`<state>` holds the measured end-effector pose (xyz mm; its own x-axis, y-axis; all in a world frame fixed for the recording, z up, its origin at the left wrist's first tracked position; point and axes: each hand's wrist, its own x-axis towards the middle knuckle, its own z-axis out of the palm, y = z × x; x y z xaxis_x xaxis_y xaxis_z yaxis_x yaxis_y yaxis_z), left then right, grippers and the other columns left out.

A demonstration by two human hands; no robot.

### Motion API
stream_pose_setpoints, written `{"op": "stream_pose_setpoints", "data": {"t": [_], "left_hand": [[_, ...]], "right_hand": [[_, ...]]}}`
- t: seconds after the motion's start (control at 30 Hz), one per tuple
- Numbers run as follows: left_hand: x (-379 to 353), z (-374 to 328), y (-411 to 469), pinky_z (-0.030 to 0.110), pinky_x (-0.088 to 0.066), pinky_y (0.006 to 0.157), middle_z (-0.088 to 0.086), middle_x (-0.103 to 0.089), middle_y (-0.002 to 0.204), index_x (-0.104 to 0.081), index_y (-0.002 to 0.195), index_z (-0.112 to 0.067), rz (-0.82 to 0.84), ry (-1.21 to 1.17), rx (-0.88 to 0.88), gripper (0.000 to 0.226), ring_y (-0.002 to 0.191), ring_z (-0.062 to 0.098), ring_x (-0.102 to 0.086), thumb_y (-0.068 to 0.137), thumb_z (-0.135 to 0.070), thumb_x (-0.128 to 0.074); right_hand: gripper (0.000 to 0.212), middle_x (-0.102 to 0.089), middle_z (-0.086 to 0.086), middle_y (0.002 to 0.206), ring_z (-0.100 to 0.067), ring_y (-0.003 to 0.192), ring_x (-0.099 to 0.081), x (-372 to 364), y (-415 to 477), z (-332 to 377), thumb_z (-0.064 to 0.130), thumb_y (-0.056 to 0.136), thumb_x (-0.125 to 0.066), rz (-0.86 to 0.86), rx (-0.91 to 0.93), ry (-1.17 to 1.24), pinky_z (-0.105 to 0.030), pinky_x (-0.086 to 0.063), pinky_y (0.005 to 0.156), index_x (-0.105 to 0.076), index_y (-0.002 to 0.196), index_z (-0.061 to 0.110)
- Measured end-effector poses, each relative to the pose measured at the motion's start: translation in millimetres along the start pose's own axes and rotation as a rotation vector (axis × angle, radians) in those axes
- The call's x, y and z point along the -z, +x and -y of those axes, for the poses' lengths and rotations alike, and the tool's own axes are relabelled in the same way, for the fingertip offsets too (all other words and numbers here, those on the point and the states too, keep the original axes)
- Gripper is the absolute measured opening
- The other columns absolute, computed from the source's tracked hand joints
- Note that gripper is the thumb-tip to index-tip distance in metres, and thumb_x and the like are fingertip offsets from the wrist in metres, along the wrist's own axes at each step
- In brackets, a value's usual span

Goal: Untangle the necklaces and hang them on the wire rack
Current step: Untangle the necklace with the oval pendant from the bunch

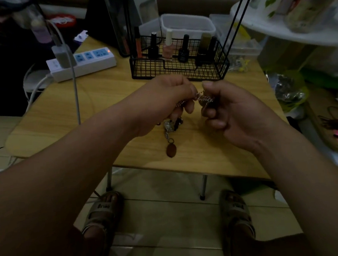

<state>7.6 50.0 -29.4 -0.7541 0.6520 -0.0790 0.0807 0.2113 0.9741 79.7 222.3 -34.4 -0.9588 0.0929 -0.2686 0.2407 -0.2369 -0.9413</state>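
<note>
Silver chain links of the tangled necklaces (203, 96) span the short gap between the two hands, above the middle of the wooden bench (80, 107) and just near of the black wire rack (179, 72). The left hand (167, 99) grips one side of the knot with curled fingers. The right hand (230, 112) pinches the other side between thumb and forefinger. The held section runs left to right. A strand drops from the left hand with its long axis near-far, ending in a brown oval pendant (171, 150) that points toward the near edge. Whether the pendant touches the bench cannot be told. Recommended handling: keep tension low, tease loops apart at the knot, and avoid pulling the ends, which would likely tighten it. No necklace hangs on the rack, which carries nail polish bottles (183, 49).
</note>
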Motion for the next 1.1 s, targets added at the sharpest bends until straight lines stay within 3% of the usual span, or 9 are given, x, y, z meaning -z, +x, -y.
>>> {"op": "stream_pose_setpoints", "data": {"t": [0.13, 0.3, 0.53, 0.7, 0.8, 0.93, 1.03, 1.1], "left_hand": [[-1.7, -0.8, 0.5, 0.021, -0.038, 0.052, -0.001, -0.061, 0.070, -0.062, 0.098, -0.012, -0.008, 0.005, 0.003, 0.015, 0.054, 0.009, -0.045, 0.106, -0.019, -0.051], [-1.8, -1.5, 2.1, 0.026, -0.032, 0.054, -0.004, -0.048, 0.065, -0.059, 0.102, -0.013, 0.023, -0.058, 0.011, 0.010, 0.055, 0.009, -0.039, 0.104, -0.021, -0.054], [-1.3, -0.9, -0.4, 0.025, -0.043, 0.056, -0.003, -0.061, 0.074, -0.055, 0.101, -0.013, -0.032, 0.046, -0.047, 0.011, 0.062, 0.011, -0.048, 0.096, -0.010, -0.064], [-7.4, 3.1, -1.9, 0.017, -0.045, 0.058, -0.003, -0.059, 0.080, -0.065, 0.100, -0.007, -0.094, 0.185, -0.126, 0.025, 0.069, 0.004, -0.052, 0.095, -0.030, -0.074], [-7.2, 3.3, -1.1, 0.023, -0.050, 0.067, 0.000, -0.066, 0.084, -0.069, 0.098, -0.013, -0.098, 0.223, -0.128, 0.022, 0.073, 0.005, -0.057, 0.095, -0.035, -0.074], [-5.8, 2.7, -1.9, 0.045, -0.059, 0.082, 0.009, -0.072, 0.100, -0.070, 0.099, -0.018, -0.077, 0.252, -0.106, 0.024, 0.094, 0.027, -0.067, 0.094, -0.041, -0.074], [-4.9, 2.2, -3.3, 0.046, -0.059, 0.087, 0.010, -0.072, 0.102, -0.070, 0.100, -0.015, -0.055, 0.248, -0.090, 0.030, 0.099, 0.027, -0.067, 0.093, -0.044, -0.073], [-4.0, 3.1, -1.7, 0.040, -0.059, 0.085, 0.010, -0.072, 0.100, -0.070, 0.099, -0.012, -0.045, 0.234, -0.103, 0.027, 0.094, 0.021, -0.068, 0.095, -0.039, -0.072]], "right_hand": [[0.013, -0.056, -0.003, 0.086, -0.009, 0.063, -0.047, -1.6, 0.0, -2.2, 0.025, 0.097, -0.062, 0.000, -0.008, -0.088, -0.022, -0.023, 0.048, -0.070, 0.087, 0.020], [0.020, -0.057, 0.006, 0.074, -0.006, 0.058, -0.045, -2.0, 1.1, 0.6, 0.032, 0.097, -0.064, -0.032, 0.041, -0.029, -0.022, -0.021, 0.049, -0.060, 0.081, 0.019], [0.022, -0.057, 0.005, 0.075, -0.007, 0.059, -0.043, 0.8, 1.7, 2.7, 0.035, 0.099, -0.064, -0.078, 0.073, -0.019, -0.024, -0.019, 0.051, -0.061, 0.085, 0.018], [0.018, -0.063, 0.007, 0.077, -0.006, 0.060, -0.046, -0.4, -1.3, 2.7, 0.033, 0.100, -0.063, -0.093, 0.103, -0.083, -0.023, -0.024, 0.050, -0.063, 0.091, 0.018], [0.018, -0.064, 0.005, 0.081, -0.007, 0.062, -0.046, 1.2, -1.7, 2.6, 0.033, 0.099, -0.065, -0.102, 0.120, -0.134, -0.021, -0.027, 0.049, -0.064, 0.092, 0.017], [0.018, -0.061, 0.007, 0.076, -0.007, 0.063, -0.046, 2.5, -1.9, 3.2, 0.033, 0.096, -0.068, -0.106, 0.110, -0.172, -0.022, -0.028, 0.050, -0.067, 0.084, 0.021], [0.017, -0.058, 0.008, 0.072, -0.007, 0.063, -0.045, 0.5, -2.1, 3.1, 0.032, 0.096, -0.068, -0.089, 0.079, -0.140, -0.024, -0.024, 0.052, -0.069, 0.082, 0.022], [0.016, -0.060, 0.007, 0.074, -0.006, 0.062, -0.046, 0.1, -1.6, 3.6, 0.034, 0.093, -0.069, -0.065, 0.042, -0.079, -0.024, -0.023, 0.052, -0.070, 0.084, 0.021]]}}
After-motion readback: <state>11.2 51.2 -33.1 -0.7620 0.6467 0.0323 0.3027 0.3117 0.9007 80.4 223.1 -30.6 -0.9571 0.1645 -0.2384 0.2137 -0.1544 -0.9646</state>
